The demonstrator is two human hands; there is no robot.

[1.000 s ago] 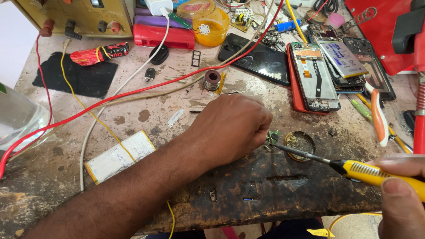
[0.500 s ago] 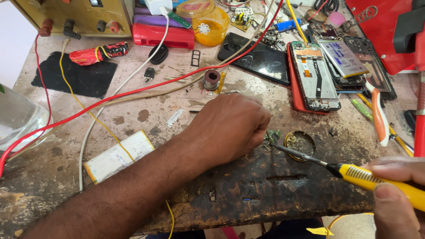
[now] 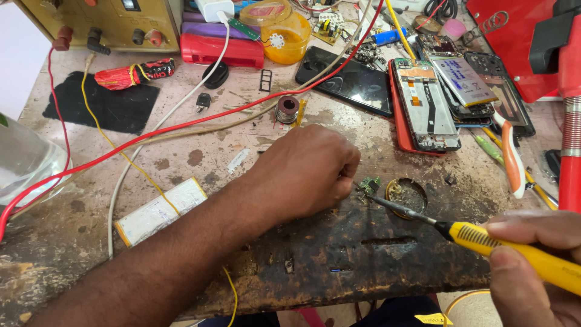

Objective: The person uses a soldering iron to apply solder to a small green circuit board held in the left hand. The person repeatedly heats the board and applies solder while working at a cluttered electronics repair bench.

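the left hand (image 3: 305, 172) comes in from the lower left, the forearm lying across the stained table (image 3: 200, 154). it is curled almost into a fist, knuckles up, and its fingertips pinch the small green circuit board (image 3: 368, 185) against the table top. the board lies just to the right of the fist, beside the small round tin (image 3: 407, 195), near to it but not clearly touching.

the right hand (image 3: 532, 266) is at the lower right corner, only partly in view. its fingers are closed around the yellow handle of the soldering iron (image 3: 514, 249), thumb on top. the iron is tilted low, pointing up and to the left, and its dark metal tip reaches the edge of the green board.

behind the tin, opened phones (image 3: 426, 100) lie in a pile, one with a red frame. a red wire (image 3: 181, 126) runs across the table behind the left hand, and a yellow wire (image 3: 115, 142) crosses a white flat battery (image 3: 160, 211) near the forearm. a small solder coil (image 3: 287, 110) stands behind the fist.
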